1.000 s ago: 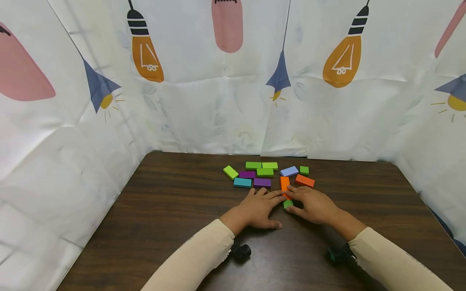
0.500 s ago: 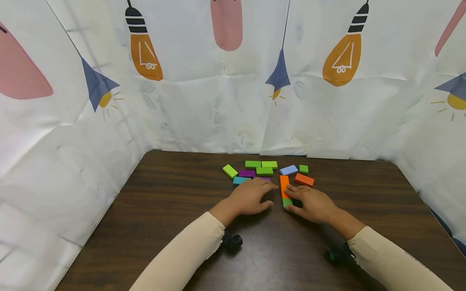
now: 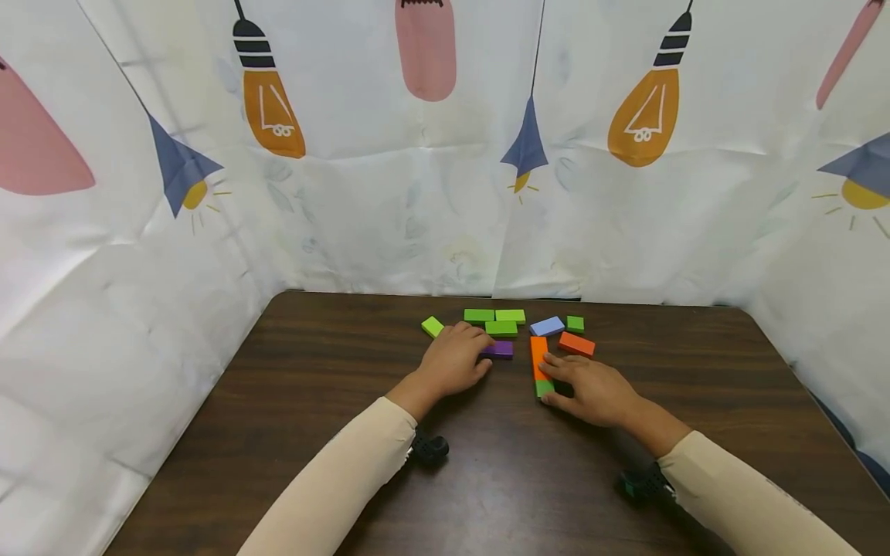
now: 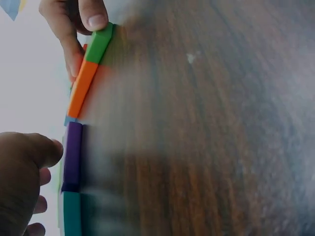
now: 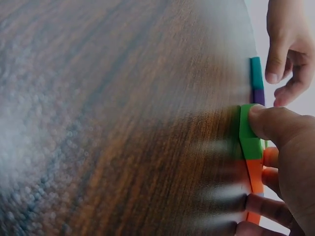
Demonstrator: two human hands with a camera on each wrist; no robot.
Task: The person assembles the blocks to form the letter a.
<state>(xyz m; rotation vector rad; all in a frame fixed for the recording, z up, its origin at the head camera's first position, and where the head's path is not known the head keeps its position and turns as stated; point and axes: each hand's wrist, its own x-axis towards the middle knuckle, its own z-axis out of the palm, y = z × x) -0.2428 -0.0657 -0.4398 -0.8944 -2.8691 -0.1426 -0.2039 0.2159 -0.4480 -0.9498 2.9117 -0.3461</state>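
My right hand lies against a short row of an orange block and a green block. Its thumb presses the green block's near end, while the other fingers touch the orange one from the right. To the left, my left hand hovers with loosely bent fingers over a purple block. In the left wrist view its thumb is right beside that purple block, and a teal block sits end to end with it. The left hand hides the teal block in the head view.
Behind the hands lie several green blocks, with a lime block at the left. A pale blue block, a small green block and a red-orange block lie farther right. A patterned cloth hangs behind the dark wooden table.
The left hand has left the orange and green row and moved left and away from me, over the purple and teal blocks. The green block has straightened against the orange one; the right hand stays there.
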